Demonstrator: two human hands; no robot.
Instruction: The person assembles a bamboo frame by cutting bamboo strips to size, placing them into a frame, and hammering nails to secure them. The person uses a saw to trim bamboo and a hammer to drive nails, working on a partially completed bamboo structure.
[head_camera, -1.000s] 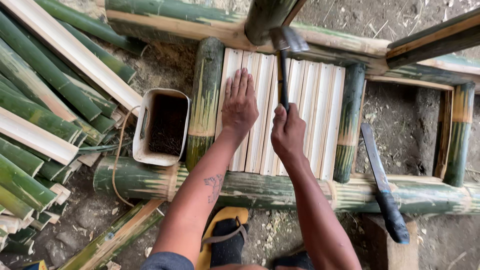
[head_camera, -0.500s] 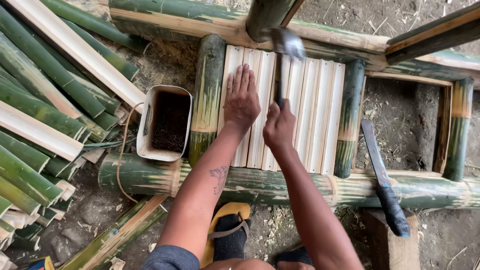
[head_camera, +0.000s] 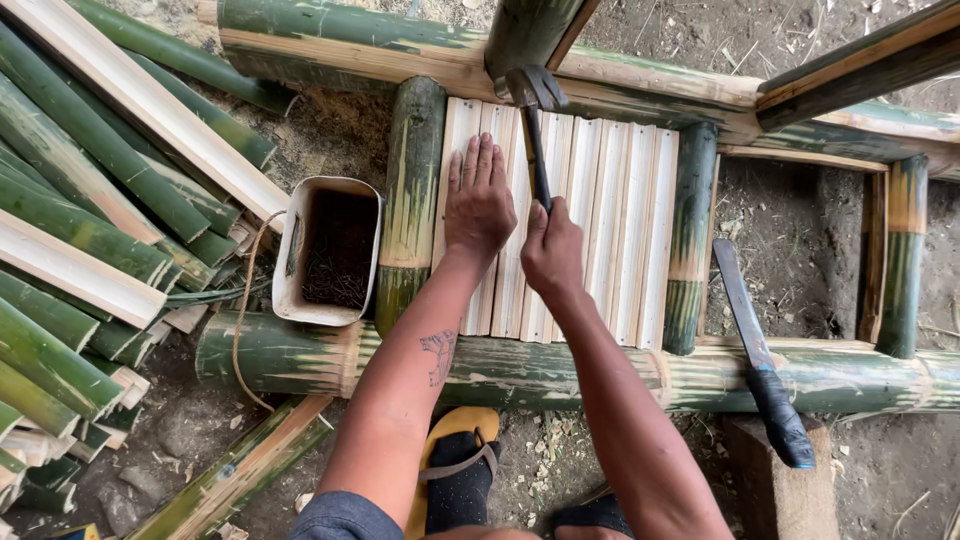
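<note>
My left hand (head_camera: 479, 200) lies flat, fingers spread, on pale split bamboo slats (head_camera: 610, 220) laid side by side in a green bamboo frame (head_camera: 560, 365). My right hand (head_camera: 551, 250) grips the dark handle of a hammer (head_camera: 534, 120). Its metal head is at the far end of the slats, against the top bamboo rail (head_camera: 400, 45). The hammer handle lies along the slats between my two hands.
A white tub of dark nails (head_camera: 332, 250) stands left of the frame, with a cord loop. A long machete (head_camera: 760, 360) rests on the frame at right. Split bamboo pieces (head_camera: 90, 220) are piled at left. My sandalled foot (head_camera: 455, 470) is on the dirt below.
The hammer has swung down from a raised position to the far end of the slats. My left hand stays flat on the slats.
</note>
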